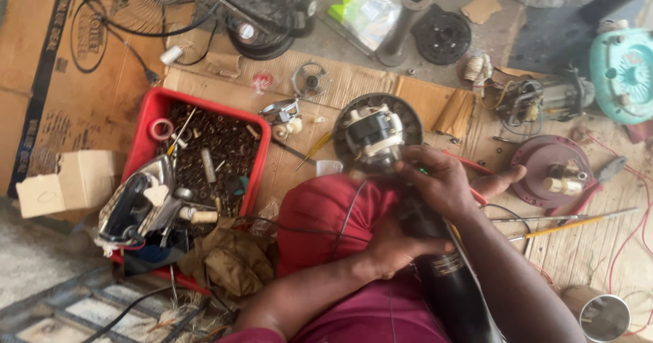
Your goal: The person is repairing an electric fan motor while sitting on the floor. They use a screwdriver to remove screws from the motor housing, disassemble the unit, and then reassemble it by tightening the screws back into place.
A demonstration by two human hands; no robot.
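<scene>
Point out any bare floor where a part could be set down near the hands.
Bare cardboard lies left of the red tray. A smaller patch sits lower right, between the long screwdriver and the metal tin. The red tray is packed with screws. Around the fan motor, held by left hand and right hand, parts crowd.

**Camera placement: single head-worn view**

One camera only, worn on the person's head, looking steeply down past the lap to the floor. It sits close: the left hand (pixel 391 248) and right hand (pixel 442 183) fill the lower centre, forearms entering from the bottom edge. The red-clothed knee (pixel 320 214) lies directly beneath the lens. The field reaches outward across flattened cardboard (pixel 367 84), taking in a red tray (pixel 153 112) at frame left and a teal housing (pixel 626 71) cut off by the right edge. No second view exists, so no overlap applies.
</scene>
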